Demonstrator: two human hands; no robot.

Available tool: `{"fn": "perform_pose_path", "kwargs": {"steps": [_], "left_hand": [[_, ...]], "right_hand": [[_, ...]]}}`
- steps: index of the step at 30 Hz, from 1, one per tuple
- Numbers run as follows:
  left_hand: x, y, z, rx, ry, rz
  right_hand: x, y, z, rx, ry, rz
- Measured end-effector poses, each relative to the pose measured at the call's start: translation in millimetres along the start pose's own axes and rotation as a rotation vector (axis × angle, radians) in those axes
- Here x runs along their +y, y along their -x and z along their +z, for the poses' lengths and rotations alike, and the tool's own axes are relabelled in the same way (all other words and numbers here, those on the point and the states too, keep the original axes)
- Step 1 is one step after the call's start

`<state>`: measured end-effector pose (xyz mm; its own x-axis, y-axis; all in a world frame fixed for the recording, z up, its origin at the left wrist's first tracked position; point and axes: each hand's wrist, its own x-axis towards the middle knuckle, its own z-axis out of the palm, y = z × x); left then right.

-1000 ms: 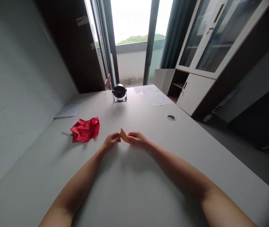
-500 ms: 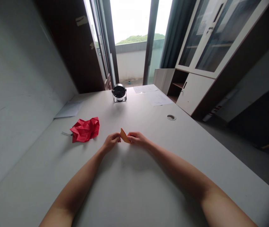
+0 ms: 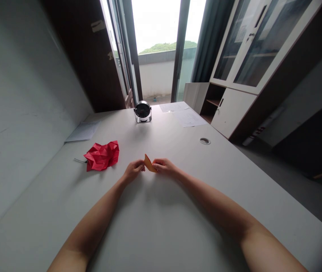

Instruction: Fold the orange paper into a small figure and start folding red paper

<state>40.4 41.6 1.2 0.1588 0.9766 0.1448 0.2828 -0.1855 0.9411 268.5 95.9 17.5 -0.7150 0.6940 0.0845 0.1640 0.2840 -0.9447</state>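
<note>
A small folded piece of orange paper (image 3: 150,164) is held up between my two hands, over the middle of the white table. My left hand (image 3: 134,169) pinches its left edge. From the other side, my right hand (image 3: 163,165) grips it with the thumb on the near face and the fingers behind. Some of the paper is hidden by the fingers. To the left of my left hand lies a creased sheet of red paper (image 3: 102,155), with a thin dark object (image 3: 80,161) sticking out from its left side.
A round black and silver device (image 3: 142,111) on a stand is at the table's far end. White sheets (image 3: 190,117) lie at the far right, another paper (image 3: 83,131) by the left wall. A cable hole (image 3: 205,141) opens in the table (image 3: 161,234). Cabinets (image 3: 234,109) stand to the right.
</note>
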Motion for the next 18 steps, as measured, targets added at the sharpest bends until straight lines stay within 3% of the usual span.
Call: {"fn": "perform_pose_path", "kwargs": {"steps": [18], "left_hand": [[0.3, 0.3, 1.5, -0.001, -0.064, 0.010]], "right_hand": [[1.4, -0.2, 1.6, 0.008, 0.062, -0.008]]}}
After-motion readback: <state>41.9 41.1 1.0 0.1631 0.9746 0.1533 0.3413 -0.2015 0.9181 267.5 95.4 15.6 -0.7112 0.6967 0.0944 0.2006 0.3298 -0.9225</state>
